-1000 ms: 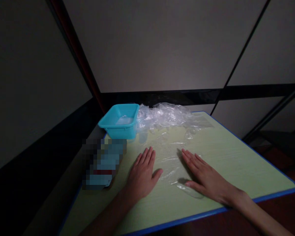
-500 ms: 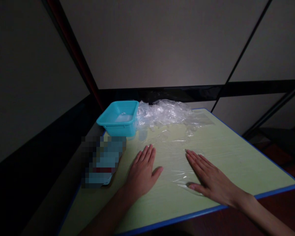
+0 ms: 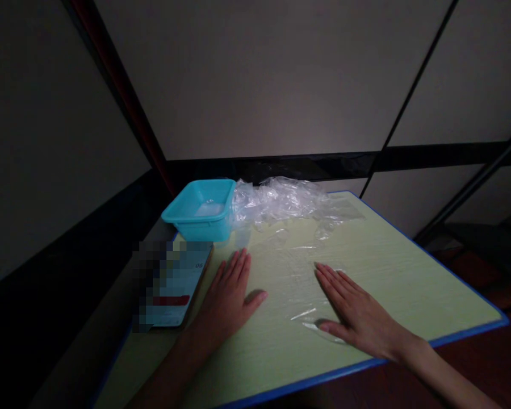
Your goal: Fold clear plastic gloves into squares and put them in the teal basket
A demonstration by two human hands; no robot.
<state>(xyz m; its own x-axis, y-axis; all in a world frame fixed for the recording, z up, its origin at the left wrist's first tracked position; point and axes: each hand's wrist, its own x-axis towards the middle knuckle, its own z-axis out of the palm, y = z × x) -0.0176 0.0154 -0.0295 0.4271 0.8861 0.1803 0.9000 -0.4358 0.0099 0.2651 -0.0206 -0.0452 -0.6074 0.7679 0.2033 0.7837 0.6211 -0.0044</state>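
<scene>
A sheet of clear plastic film lies spread flat on the pale green table. My left hand rests palm down at the film's left edge, fingers stretched out, holding nothing. My right hand presses flat on the film's right part, fingers straight and together. Between the two hands the film is smooth, with small creases near my right thumb.
A turquoise plastic tub stands at the far left corner. Beside it lies a crumpled heap of clear plastic. A flat printed pack lies at the left edge. The table has a blue rim; dark panel walls rise behind.
My left hand has slid to the left, away from the right hand, towards the printed pack. My right hand has stayed nearly in place on the film.
</scene>
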